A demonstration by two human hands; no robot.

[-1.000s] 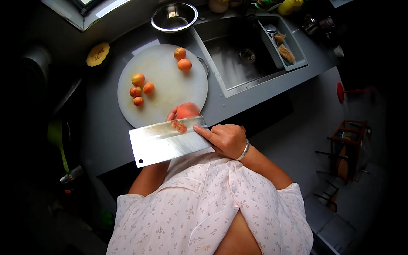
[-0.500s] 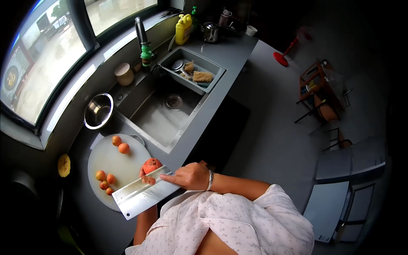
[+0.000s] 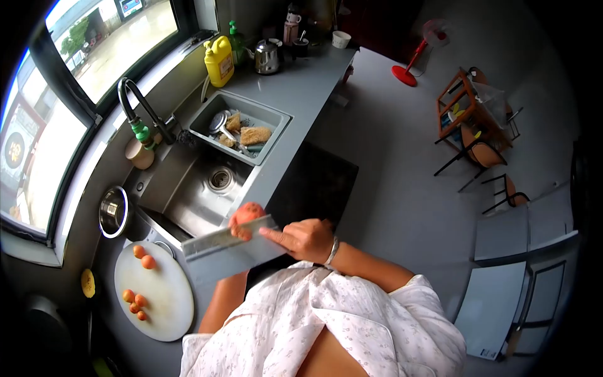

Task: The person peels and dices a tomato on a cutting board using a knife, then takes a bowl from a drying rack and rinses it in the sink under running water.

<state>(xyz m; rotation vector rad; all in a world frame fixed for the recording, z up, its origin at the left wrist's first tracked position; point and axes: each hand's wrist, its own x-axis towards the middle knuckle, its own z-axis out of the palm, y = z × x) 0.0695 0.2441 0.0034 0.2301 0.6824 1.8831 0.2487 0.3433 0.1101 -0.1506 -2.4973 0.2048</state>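
Observation:
My right hand (image 3: pixel 304 240), a bracelet at its wrist, grips a broad cleaver (image 3: pixel 232 254), the index finger stretched along the blade. The cleaver is slightly blurred and tilted across my body. Behind its upper edge, my left hand (image 3: pixel 239 231) holds a reddish round tomato-like vegetable (image 3: pixel 252 212) with dark spots. Most of the left palm is hidden by the blade; some fingers show at the vegetable's side. To the left lies a round white cutting board (image 3: pixel 166 308) carrying several small orange-red round pieces (image 3: pixel 147 262).
The steel sink (image 3: pixel 201 195) has a black faucet (image 3: pixel 141 103) and a grey tray (image 3: pixel 276 135) with scrubbers. Beside it stand a metal bowl (image 3: pixel 114 212), a beige container (image 3: pixel 139 154), a yellow bottle (image 3: pixel 219 61) and a kettle (image 3: pixel 266 58). A yellow cut piece (image 3: pixel 88 283) lies left.
Both hands, with the cleaver and the reddish vegetable, have moved off the cutting board toward the sink's near edge. The view has turned, so the board now appears lower left.

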